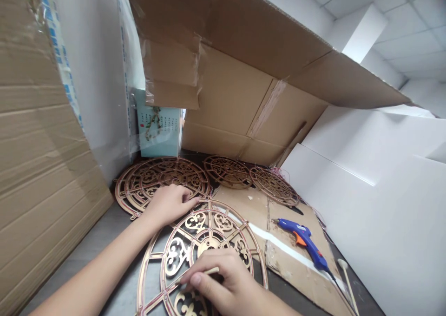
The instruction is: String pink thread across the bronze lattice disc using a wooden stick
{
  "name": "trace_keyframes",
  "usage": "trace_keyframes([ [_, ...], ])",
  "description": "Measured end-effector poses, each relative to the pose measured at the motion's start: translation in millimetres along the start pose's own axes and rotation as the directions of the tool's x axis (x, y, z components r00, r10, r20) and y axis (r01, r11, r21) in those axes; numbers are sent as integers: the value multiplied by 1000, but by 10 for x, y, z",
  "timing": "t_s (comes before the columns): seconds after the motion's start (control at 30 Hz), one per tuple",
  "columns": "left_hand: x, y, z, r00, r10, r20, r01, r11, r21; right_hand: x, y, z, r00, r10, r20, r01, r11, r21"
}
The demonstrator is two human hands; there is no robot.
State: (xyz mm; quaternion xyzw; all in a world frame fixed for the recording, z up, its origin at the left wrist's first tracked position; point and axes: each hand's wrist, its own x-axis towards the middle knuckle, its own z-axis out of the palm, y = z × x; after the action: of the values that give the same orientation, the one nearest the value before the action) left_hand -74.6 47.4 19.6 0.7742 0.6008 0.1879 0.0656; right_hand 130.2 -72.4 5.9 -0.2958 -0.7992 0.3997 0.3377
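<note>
Right hand [223,276]: lower centre of the frame, my thumb and forefinger pinching a pale stick [212,271].
Gold openwork disc [208,246]: bottom centre, under my right hand.
Left hand [170,205]: fingers curled at the disc's upper rim, centre; I can't tell whether they grip it.
Light-blue box [159,137]: left of centre, contents hidden from me.
Cardboard panels [226,90]: upper centre, behind more discs [228,171].

Round gold openwork panel [208,245] (scrollwork between the spokes), flat beneath a slim pale stick [213,270].
</note>
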Motion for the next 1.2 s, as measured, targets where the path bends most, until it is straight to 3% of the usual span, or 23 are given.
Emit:
trace_keyframes([
  [0.17,2,-9,5,1000,7,-9,-7,1000,-8,27,-13,15,999,-51,0,51,999,-7],
  [0.33,-7,16,-8,1000,5,-12,-5,1000,-5,44,-24,47,995,-49,87,42,996,77],
  [0.83,-3,5,24,1000,3,-13,-4,1000,-12,32,-11,65,990,-143,19,142,990,14],
  [1.2,-4,19,7,1000,3,-12,-3,1000,-12,27,25,74,992,-129,13,129,991,22],
])
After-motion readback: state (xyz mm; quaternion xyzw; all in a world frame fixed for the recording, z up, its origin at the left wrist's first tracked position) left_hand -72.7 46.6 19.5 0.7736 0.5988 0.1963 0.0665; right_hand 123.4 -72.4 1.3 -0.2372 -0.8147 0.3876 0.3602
